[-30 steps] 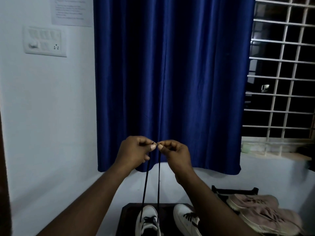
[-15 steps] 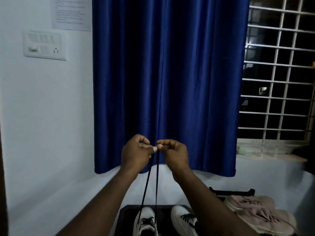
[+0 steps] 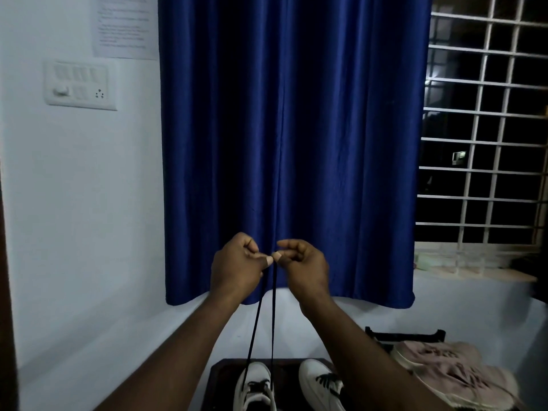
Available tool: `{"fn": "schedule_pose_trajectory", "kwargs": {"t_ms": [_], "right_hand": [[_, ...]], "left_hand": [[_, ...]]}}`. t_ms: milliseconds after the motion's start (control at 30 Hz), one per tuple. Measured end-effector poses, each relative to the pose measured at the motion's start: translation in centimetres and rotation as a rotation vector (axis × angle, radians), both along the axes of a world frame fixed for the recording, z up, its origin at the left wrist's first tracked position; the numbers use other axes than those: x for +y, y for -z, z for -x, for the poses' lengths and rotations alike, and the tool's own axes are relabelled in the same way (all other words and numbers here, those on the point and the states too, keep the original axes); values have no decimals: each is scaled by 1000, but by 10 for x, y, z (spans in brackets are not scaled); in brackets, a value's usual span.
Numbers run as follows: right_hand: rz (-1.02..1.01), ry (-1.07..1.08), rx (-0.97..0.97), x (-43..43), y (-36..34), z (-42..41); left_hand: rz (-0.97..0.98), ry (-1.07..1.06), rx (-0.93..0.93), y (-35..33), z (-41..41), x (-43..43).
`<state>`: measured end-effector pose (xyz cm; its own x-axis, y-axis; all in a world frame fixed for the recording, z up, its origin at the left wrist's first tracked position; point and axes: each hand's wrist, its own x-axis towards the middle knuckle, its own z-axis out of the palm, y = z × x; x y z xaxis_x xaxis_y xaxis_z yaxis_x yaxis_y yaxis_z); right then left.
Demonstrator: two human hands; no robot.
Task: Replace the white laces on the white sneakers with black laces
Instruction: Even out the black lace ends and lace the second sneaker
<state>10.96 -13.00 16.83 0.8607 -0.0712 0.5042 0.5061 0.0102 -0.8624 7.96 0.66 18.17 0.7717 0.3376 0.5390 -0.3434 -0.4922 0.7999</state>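
Note:
Two white sneakers stand toe-forward on a dark stool (image 3: 221,378) at the bottom of the view. The left sneaker (image 3: 255,387) carries a black lace (image 3: 261,315) whose two strands rise taut from its eyelets. My left hand (image 3: 237,268) pinches the end of one strand and my right hand (image 3: 305,266) pinches the other, thumbs almost touching, raised well above the shoe in front of the curtain. The right sneaker (image 3: 318,384) shows black lacing, and my right forearm partly covers it.
A blue curtain (image 3: 290,143) hangs straight ahead beside a barred window (image 3: 486,129). A pair of pinkish shoes (image 3: 444,372) lies on the floor at the right, next to a black rack (image 3: 406,335). A switch panel (image 3: 80,86) sits on the white wall at left.
Both hands stay together with the lace ends pinched and have shifted slightly. The camera has tilted a little, moving the scene in the view.

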Motion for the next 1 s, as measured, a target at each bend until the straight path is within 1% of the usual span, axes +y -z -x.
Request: {"fn": "schedule_pose_trajectory", "kwargs": {"t_ms": [500, 800, 1000], "right_hand": [[-14, -42, 18, 0, 0, 0], [-69, -115, 82, 4, 23, 1], [-98, -180, 114, 4, 41, -2]], "left_hand": [[8, 20, -6, 1, 0, 2], [37, 80, 26, 29, 0, 4], [177, 176, 106, 48, 0, 7]]}}
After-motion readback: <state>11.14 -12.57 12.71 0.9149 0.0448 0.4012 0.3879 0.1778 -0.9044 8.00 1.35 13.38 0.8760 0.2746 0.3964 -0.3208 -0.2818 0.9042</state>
